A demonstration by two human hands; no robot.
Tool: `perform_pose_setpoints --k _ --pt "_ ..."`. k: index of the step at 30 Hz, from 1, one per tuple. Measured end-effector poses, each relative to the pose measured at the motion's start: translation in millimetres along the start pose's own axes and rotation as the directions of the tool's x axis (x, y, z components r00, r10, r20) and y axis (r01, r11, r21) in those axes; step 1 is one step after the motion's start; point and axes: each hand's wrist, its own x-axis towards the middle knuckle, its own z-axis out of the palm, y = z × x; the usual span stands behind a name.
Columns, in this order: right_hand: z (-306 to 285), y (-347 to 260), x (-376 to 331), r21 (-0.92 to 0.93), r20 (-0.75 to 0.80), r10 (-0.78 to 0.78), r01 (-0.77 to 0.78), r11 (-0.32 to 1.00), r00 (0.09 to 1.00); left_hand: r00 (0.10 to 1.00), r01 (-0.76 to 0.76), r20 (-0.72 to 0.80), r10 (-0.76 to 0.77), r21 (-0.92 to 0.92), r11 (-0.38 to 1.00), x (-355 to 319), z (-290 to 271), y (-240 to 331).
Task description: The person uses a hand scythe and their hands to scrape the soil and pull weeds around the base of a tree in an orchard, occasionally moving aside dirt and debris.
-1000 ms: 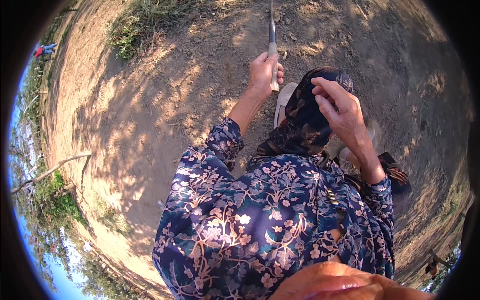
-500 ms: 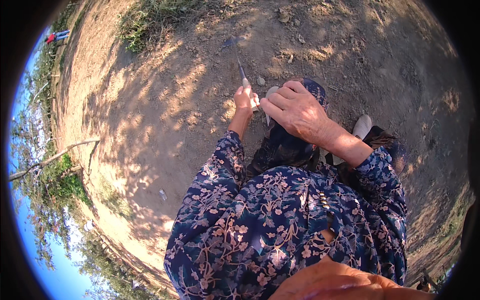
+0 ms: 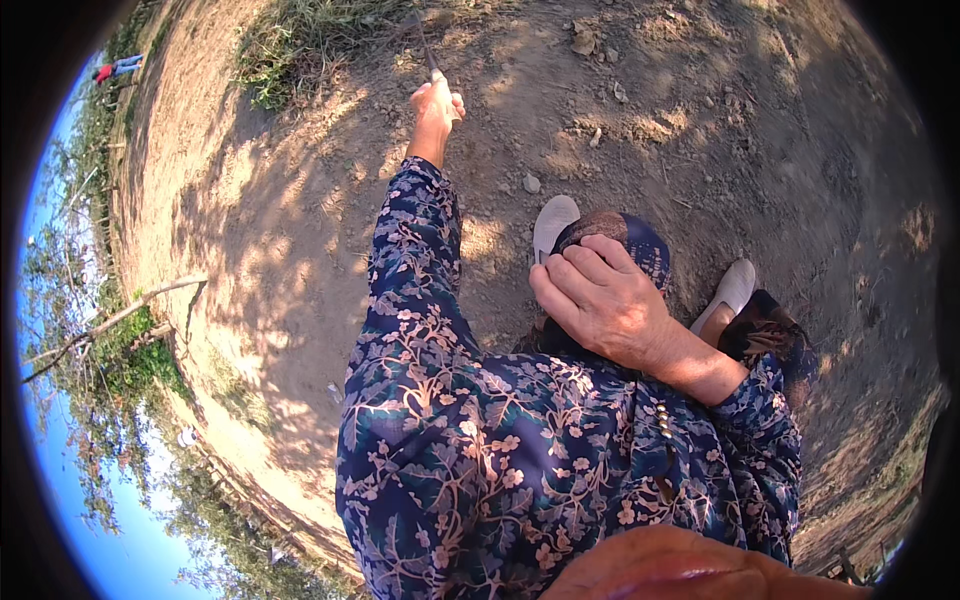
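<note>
My left hand is stretched far forward over the soil, closed round the handle of a small hand hoe. Its thin dark shaft points away from me towards a heap of dry grass, and the blade end is hard to make out there. My right hand rests at my bent knee, which is covered in dark patterned cloth. Its fingers are curled in, and whatever lies under them, if anything, is hidden.
Bare, crumbly ground spreads around me in patchy shade. My pale shoes stand near the knee. A small stone lies ahead of them. To the left are a bent branch, trees and a distant person in red and blue.
My left arm has swung forward and left, carrying the hoe from near my knee to the dry grass. My right hand stays curled at the knee, slightly lower in the picture.
</note>
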Motion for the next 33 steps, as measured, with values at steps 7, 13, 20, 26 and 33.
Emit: perform_pose_setpoints --k 7,13,20,26,33 --pt "-4 -11 11 0.017 0.009 -0.055 0.055 0.998 0.998 0.992 0.118 -0.017 -0.123 -0.182 0.976 40 -79 7" --pt "1 -7 21 0.026 0.088 -0.047 0.045 0.999 0.995 0.992 0.067 0.114 -0.052 -0.132 0.989 -76 -98 -79" --pt "2 -13 32 0.042 0.071 -0.102 0.099 0.994 0.992 0.992 0.113 0.057 -0.111 -0.036 0.993 -163 -111 -108" --pt "0 -15 32 0.016 0.093 -0.118 0.117 0.993 0.989 0.991 -0.05 0.124 0.049 0.003 0.999 -57 -107 -42" --pt "-3 -25 37 0.039 0.086 -0.124 0.121 0.992 0.989 0.999 0.032 -0.003 -0.032 -0.043 0.999 20 -113 -10"
